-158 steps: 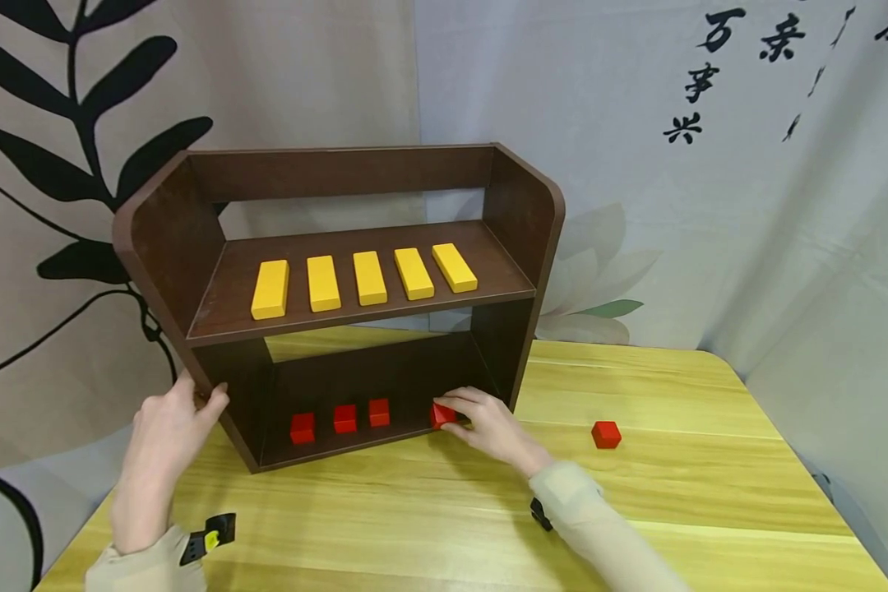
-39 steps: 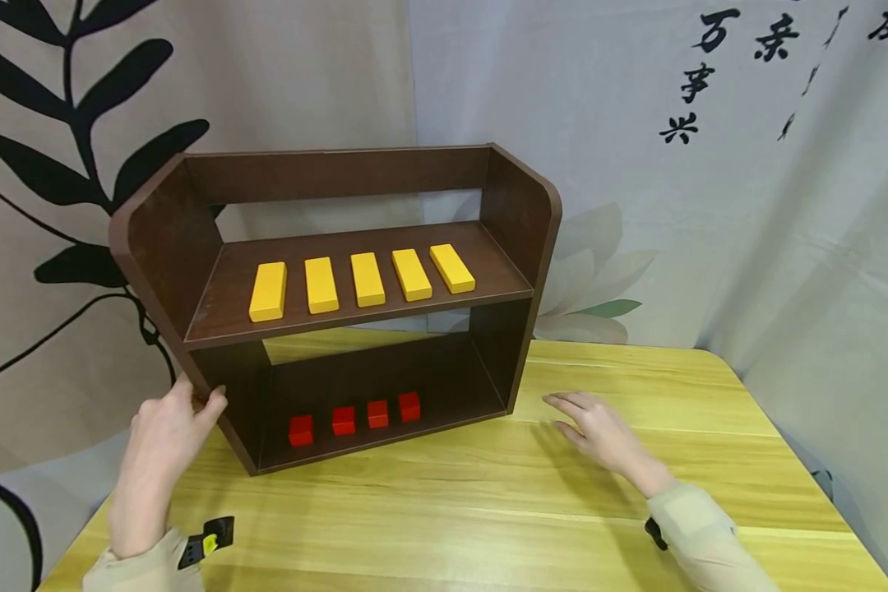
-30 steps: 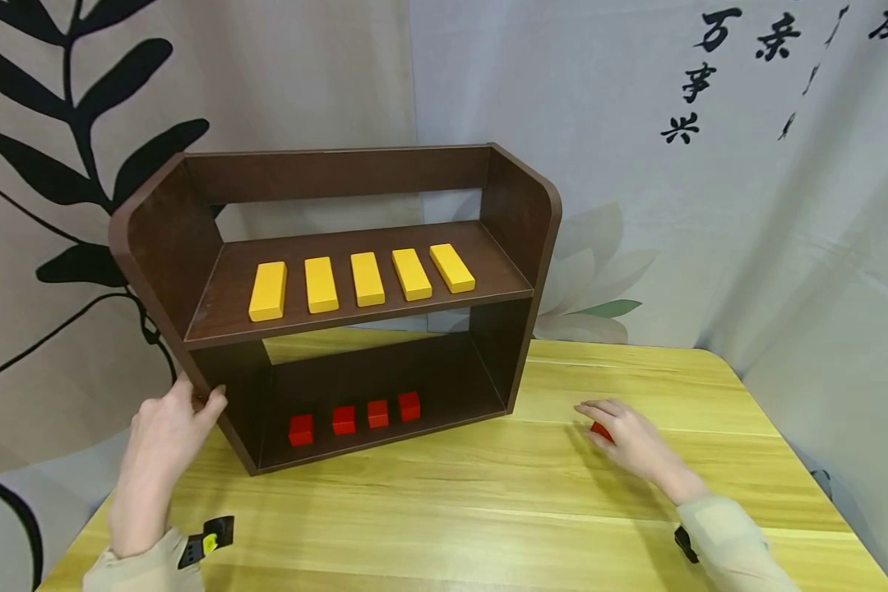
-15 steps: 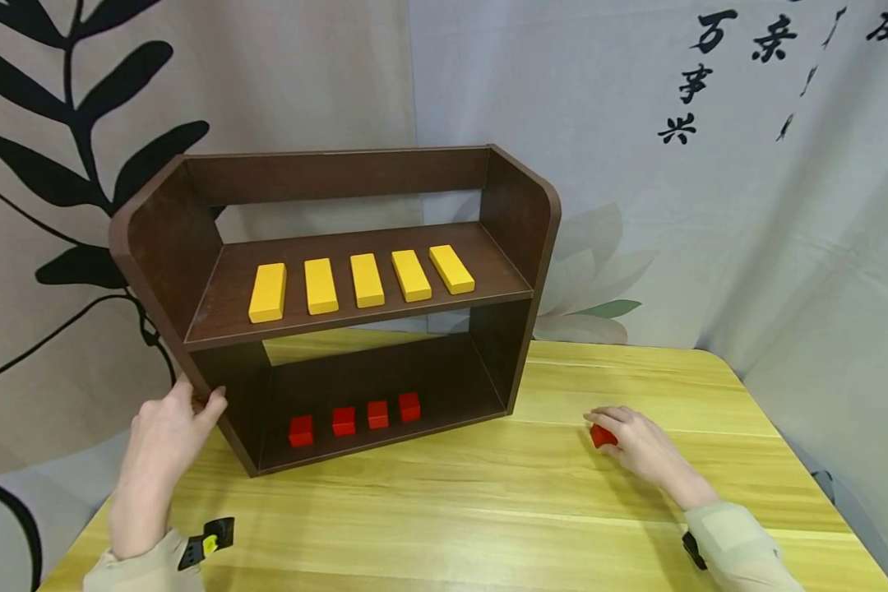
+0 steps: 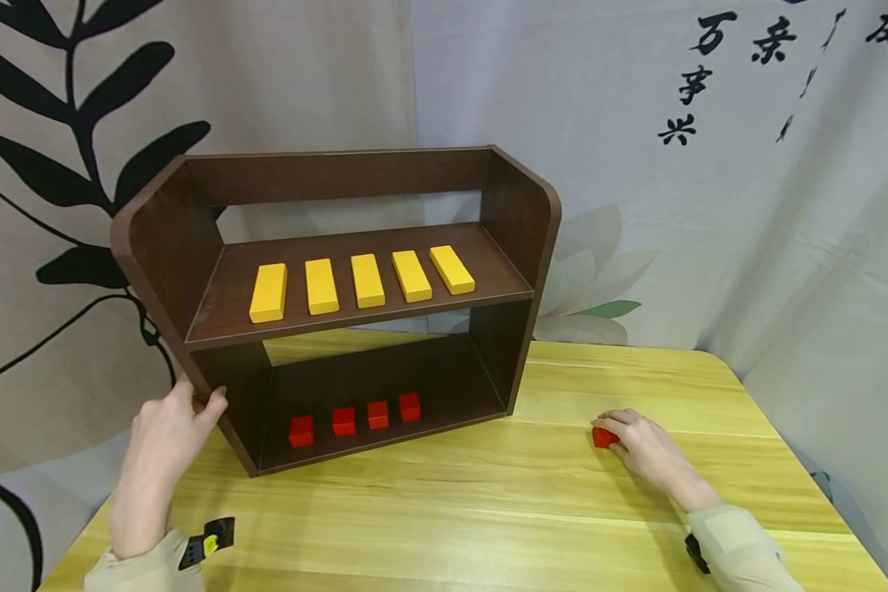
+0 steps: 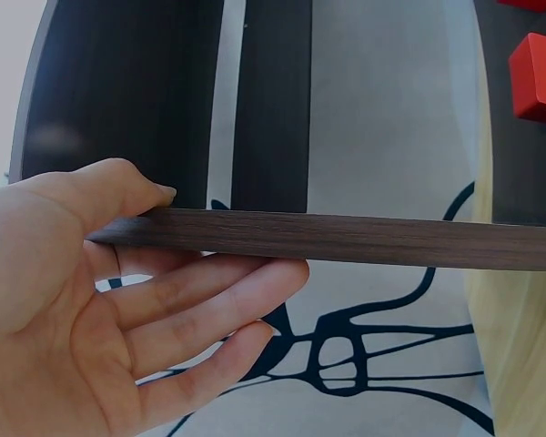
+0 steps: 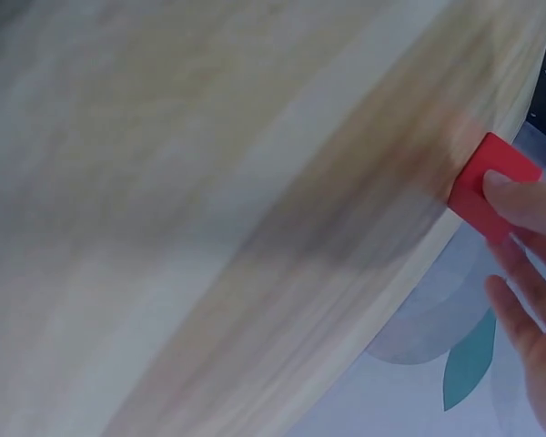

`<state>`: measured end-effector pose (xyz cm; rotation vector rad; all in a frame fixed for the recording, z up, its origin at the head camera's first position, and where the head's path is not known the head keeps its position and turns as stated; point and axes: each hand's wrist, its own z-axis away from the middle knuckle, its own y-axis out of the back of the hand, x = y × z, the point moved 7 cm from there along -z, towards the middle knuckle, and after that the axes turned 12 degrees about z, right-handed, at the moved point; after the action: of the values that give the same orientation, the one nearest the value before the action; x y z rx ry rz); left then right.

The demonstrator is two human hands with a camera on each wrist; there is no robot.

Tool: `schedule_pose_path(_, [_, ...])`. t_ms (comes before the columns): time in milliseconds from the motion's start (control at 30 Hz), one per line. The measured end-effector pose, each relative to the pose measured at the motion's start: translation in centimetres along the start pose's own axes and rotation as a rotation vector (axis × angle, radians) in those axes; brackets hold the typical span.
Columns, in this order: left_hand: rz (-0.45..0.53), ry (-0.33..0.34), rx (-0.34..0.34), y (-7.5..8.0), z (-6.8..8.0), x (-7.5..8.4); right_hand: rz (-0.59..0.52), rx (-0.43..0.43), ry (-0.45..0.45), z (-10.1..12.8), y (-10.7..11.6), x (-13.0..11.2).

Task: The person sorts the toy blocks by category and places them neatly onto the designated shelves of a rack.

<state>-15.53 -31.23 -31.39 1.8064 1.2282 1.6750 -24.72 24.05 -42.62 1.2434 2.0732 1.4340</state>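
Note:
My left hand [image 5: 170, 432] holds the left side panel of a dark brown two-tier shelf [image 5: 340, 173]. In the left wrist view the thumb lies on one face of the panel edge [image 6: 364, 238] and the fingers lie behind it. On the right of the table, my right hand [image 5: 647, 444] pinches a red cube [image 5: 603, 437] between thumb and fingers. The right wrist view shows the thumb pressed on a face of that red cube [image 7: 482, 187]. Several red cubes [image 5: 344, 422] stand in a row on the lower tier.
Several yellow rectangular blocks [image 5: 368, 279] lie spaced along the upper tier. The shelf stands on a light wooden table [image 5: 444, 518] at an angle. Curtains with a printed plant [image 5: 81, 107] and black characters hang behind.
The right hand let go of a red cube on the lower tier, which now sits farther left. It then moved right to the cube on the table and took hold. The left hand stayed put.

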Motion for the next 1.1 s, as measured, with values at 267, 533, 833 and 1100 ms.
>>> schedule_pose_path(267, [-0.005, 0.008, -0.004, 0.0, 0.0, 0.0, -0.027, 0.011, -0.009, 0.0, 0.0, 0.0])
schedule_pose_path(533, [-0.002, 0.003, 0.001, 0.0, 0.0, 0.0, -0.068, 0.007, -0.023, -0.3, -0.1, 0.0])
schedule_pose_path(833, [0.005, -0.007, 0.009, 0.0, 0.0, 0.1, -0.183, -0.038, -0.122, -0.7, -0.3, 0.4])
schedule_pose_path(1100, [0.006, -0.005, 0.003, 0.0, 0.1, 0.0, -0.206, -0.006, -0.112, -1.5, 0.2, -0.1])
